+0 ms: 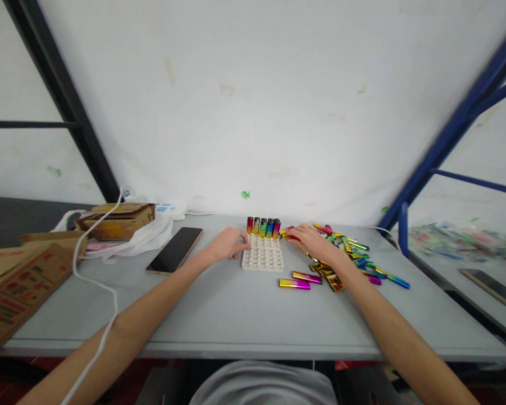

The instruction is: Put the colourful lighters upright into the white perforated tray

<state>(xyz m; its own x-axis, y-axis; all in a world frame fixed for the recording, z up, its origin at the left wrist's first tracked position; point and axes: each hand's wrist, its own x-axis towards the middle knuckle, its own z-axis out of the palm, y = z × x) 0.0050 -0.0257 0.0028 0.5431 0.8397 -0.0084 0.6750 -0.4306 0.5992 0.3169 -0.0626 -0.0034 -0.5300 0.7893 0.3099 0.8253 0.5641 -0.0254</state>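
A white tray with rows of holes lies on the grey table. Several shiny coloured lighters stand upright along its far rows. At the tray's left edge is my left hand, its thumb and fingers apart, with nothing visible between them. Just right of the tray, my right hand rests over the left part of a loose pile of metallic lighters; its fingertips are near a yellow and red one, and its grip is unclear. Two yellow and magenta lighters lie nearer, in front of the pile.
A dark phone lies left of my left hand. Cardboard boxes, a white plastic bag and a larger carton are at the left. A white cable hangs over my left forearm. The wall stands behind the table.
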